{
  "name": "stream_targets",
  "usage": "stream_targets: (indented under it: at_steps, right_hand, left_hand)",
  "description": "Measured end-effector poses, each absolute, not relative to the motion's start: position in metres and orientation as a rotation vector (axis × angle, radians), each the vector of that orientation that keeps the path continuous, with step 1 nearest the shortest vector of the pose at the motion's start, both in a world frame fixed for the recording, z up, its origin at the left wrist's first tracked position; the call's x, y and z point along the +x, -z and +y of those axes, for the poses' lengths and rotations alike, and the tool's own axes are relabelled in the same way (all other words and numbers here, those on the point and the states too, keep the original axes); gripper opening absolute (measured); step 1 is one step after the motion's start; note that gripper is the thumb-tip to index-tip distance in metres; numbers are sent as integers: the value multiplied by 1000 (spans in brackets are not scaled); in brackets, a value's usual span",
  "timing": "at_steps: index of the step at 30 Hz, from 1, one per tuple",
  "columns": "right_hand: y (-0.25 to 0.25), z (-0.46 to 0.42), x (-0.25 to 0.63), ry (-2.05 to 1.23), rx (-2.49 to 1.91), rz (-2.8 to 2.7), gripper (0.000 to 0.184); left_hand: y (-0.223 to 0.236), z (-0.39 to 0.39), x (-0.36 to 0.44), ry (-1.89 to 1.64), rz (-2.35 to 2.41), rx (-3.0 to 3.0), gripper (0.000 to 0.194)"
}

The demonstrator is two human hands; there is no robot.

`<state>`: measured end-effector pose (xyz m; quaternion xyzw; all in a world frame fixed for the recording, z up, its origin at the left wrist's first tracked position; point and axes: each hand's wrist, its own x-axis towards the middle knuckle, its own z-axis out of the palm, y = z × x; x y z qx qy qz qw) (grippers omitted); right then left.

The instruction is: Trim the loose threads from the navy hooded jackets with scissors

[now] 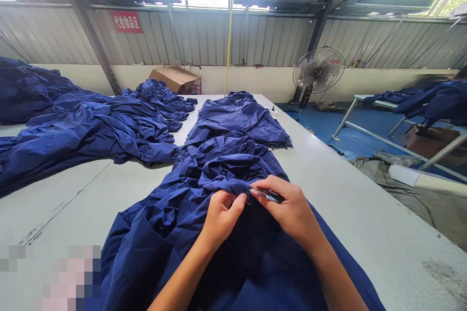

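One bunched edge of the dark-blue, crumpled cloth garment [146, 233], spread before me over the smooth white surface [350, 204], is pinched in my left hand [223, 216]; my right hand [290, 204] grips a small black-and-silver pointed tool [269, 195], its tip at that edge. I judge this thread-trimming; the next move likely calls for a steady hold and careful tip.

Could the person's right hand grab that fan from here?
Probably not: the right hand is busy holding a small tool at the blue garment, and the fan stands well back, past the table.
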<state>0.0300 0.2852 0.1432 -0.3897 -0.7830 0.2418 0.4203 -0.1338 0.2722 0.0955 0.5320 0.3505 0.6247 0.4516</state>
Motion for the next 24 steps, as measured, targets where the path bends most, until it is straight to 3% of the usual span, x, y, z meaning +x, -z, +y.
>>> stream_targets:
  at_steps: [6,9,13,17,21,24]
  right_hand:
    - [-142,284,27,-522,-1001,-1974,7]
    - [-142,285,27,-546,-1050,-1872,15]
    - [-140,297,36,-658,-1139,-1504,30]
    - [-141,313,63,-780,-937,-961,41]
    - [-148,323,100,-769,-697,-481,35]
    - [-152,324,109,-859,-681,-387,19]
  left_hand:
    - [-96,272,-132,-1546,873,1337,15]
    - [-95,273,-133,-1559,971,1324,18]
    - [-95,273,-134,-1557,1017,1332,21]
    - [-99,273,-134,-1561,990,1329,21]
    - [-98,272,-134,-1581,963,1292,22]
    - [-94,273,-134,-1600,912,1245,26]
